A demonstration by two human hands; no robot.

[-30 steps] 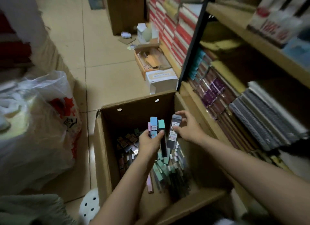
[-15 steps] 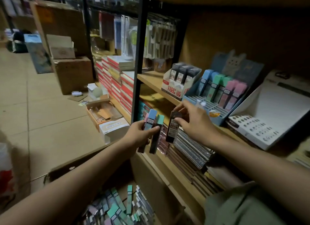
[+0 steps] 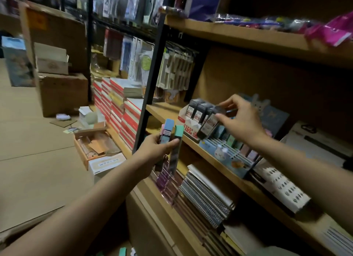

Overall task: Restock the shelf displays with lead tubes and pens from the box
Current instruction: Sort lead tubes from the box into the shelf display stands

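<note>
Stockroom aisle, wooden shelf (image 3: 193, 148) of stationery.
Right hand (image 3: 241, 120) pinches a black tube (image 3: 209, 125) at the display box (image 3: 188, 125); left hand (image 3: 154, 152) grips pastel tubes (image 3: 171, 136).

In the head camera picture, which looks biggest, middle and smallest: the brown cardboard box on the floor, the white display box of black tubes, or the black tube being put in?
1. Brown cardboard box
2. White display box
3. Black tube in the right hand

The brown box stands farther away yet looks largest.

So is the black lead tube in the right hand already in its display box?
Not yet: right hand holds black tube tilted above the display box.
</note>
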